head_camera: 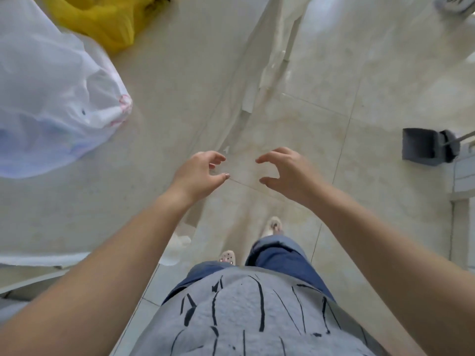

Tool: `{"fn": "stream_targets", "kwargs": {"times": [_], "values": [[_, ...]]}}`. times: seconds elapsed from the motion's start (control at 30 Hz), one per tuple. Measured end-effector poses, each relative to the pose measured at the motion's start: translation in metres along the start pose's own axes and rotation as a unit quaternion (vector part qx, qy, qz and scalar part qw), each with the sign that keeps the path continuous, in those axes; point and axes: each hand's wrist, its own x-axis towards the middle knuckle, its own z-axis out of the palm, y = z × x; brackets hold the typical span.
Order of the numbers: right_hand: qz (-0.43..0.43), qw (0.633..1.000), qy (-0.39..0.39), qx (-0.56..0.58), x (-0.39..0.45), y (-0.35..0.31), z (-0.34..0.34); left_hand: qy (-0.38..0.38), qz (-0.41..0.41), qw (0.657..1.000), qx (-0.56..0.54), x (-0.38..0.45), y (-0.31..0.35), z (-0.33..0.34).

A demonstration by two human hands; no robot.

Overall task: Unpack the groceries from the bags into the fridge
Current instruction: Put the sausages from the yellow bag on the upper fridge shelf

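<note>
A white translucent plastic bag [51, 98] with groceries inside sits on a pale countertop [144, 129] at the left. A yellow bag [100, 19] lies behind it at the top. My left hand [199, 173] and my right hand [285, 170] hover side by side in the middle, over the counter's edge and the floor. Both have loosely curled fingers and hold nothing. Neither hand touches a bag. No fridge is in view.
Glossy beige floor tiles [359, 73] fill the right side. A dark grey dustpan [424, 147] stands at the right edge. My feet [272, 226] in pale slippers are below the hands. A white paper scrap [177, 246] lies by the counter's base.
</note>
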Motion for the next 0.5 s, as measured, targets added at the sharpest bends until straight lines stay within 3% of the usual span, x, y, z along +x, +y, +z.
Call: {"fn": "stream_targets", "kwargs": {"times": [0.3, 0.5], "values": [[-0.142, 0.986, -0.051, -0.066, 0.199, 0.035, -0.079, 0.123, -0.099, 0.987, -0.025, 0.139, 0.024, -0.033], [-0.239, 0.961, -0.103, -0.096, 0.312, 0.009, -0.129, 0.216, -0.178, 0.957, -0.080, 0.191, 0.025, -0.068]]}}
